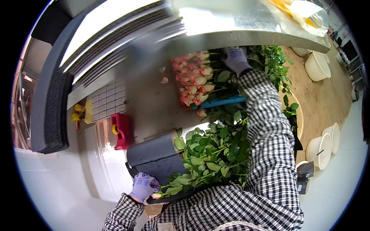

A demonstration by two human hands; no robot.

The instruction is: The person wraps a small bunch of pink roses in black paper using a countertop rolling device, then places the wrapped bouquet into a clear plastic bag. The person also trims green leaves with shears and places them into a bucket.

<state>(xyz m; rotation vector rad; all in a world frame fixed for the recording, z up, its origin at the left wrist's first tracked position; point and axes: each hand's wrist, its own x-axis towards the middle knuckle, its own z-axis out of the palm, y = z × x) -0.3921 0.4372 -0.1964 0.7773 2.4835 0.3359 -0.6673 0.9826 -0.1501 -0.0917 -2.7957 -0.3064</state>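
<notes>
My left hand (144,186), in a lavender glove, is at the lower left by the edge of a dark corrugated sheet (157,157). Its fingers close around the upper stem of a rose with a pink-white bloom (157,196). Under the metal shelf, my right hand (236,59), gloved too, reaches over the stems beside a pile of pink-and-white roses (199,80); its fingertips are partly hidden. A blue rolled strip (221,102) lies along the pile's near side. Leafy rose stems (214,161) spread over the table in front of me, with a single rose (202,113) near the blue strip.
A red tape dispenser (122,131) and a printed label sheet (108,101) are on the left. The metal shelf (245,39) overhangs the table; a plastic bag (310,17) lies on it. White buckets (318,66) stand on the floor at right. A stack of dark corrugated sheets (49,109) is at far left.
</notes>
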